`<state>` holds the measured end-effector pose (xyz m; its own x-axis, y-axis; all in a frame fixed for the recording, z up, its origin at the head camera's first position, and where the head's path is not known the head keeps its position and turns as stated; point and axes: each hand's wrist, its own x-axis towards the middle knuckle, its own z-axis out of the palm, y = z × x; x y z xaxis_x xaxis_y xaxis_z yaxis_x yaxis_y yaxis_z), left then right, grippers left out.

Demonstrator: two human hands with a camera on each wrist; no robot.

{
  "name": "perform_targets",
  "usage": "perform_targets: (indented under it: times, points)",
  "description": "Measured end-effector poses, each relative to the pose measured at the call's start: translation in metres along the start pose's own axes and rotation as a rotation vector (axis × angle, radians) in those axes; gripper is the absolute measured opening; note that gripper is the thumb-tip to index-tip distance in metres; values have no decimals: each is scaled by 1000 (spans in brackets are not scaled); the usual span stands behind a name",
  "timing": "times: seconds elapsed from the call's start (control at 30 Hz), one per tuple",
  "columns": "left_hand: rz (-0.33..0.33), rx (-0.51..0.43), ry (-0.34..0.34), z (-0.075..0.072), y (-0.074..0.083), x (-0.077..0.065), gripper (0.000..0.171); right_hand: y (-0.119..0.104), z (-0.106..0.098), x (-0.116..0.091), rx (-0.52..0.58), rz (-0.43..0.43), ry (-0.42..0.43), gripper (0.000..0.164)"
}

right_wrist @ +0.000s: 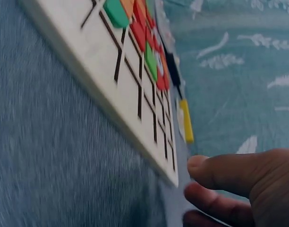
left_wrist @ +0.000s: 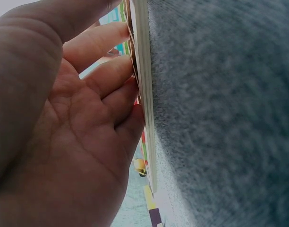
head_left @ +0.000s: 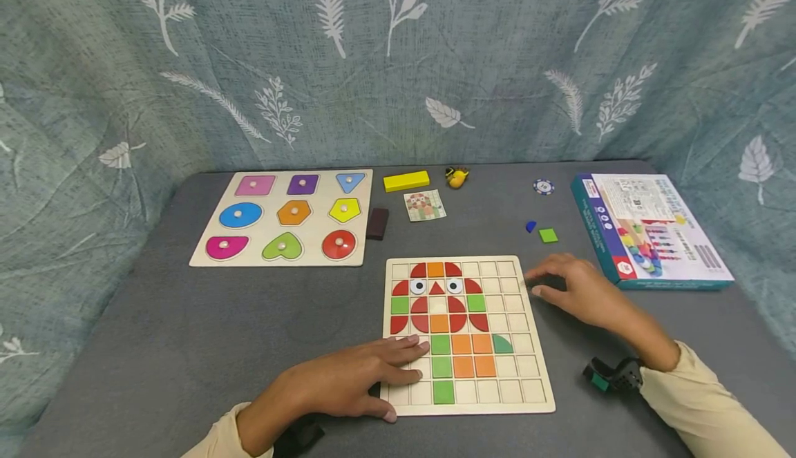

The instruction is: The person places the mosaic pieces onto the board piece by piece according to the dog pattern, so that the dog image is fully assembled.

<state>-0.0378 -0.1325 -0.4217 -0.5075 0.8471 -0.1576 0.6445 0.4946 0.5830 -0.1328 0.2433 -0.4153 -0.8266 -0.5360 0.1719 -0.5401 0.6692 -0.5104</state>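
Note:
A square wooden grid board point(head_left: 504, 396) lies on the table, partly filled with red, orange, green and eye-patterned tiles that form a figure. My left hand point(head_left: 351, 375) rests on the board's lower left part, fingers spread over the cells and thumb by the bottom left corner. In the left wrist view, its fingertips point(left_wrist: 121, 71) touch the board's face near the edge. Just off the board's upper right edge hovers my right hand point(head_left: 578, 289), fingers loosely bent, with nothing between thumb and fingers. A teal quarter-circle tile point(head_left: 501, 344) sits in the grid's right half.
Behind the right hand lie a green square tile point(head_left: 548, 235), a small blue piece point(head_left: 531, 226) and a poker chip point(head_left: 544, 187). A game box point(head_left: 659, 230) stands right. Further back are a pattern card point(head_left: 425, 206), yellow block point(head_left: 406, 182), dark block point(head_left: 376, 224) and shape puzzle point(head_left: 280, 192).

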Motion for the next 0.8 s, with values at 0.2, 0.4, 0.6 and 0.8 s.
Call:
perform_targets:
  times: [0.2,0.4,0.6,0.8]
  points:
    - [7,-2,-1,0,0,0,59,13,-6,-1,-32,58,49,29]
    - [13,-7,-4,0,0,0,58,22,-7,-1,-49,100,70,33]
    - [5,-12,-5,0,0,0,59,25,-9,0,-51,123,89,30]
    - [5,-16,-4,0,0,0,59,24,-7,3,-78,132,103,28]
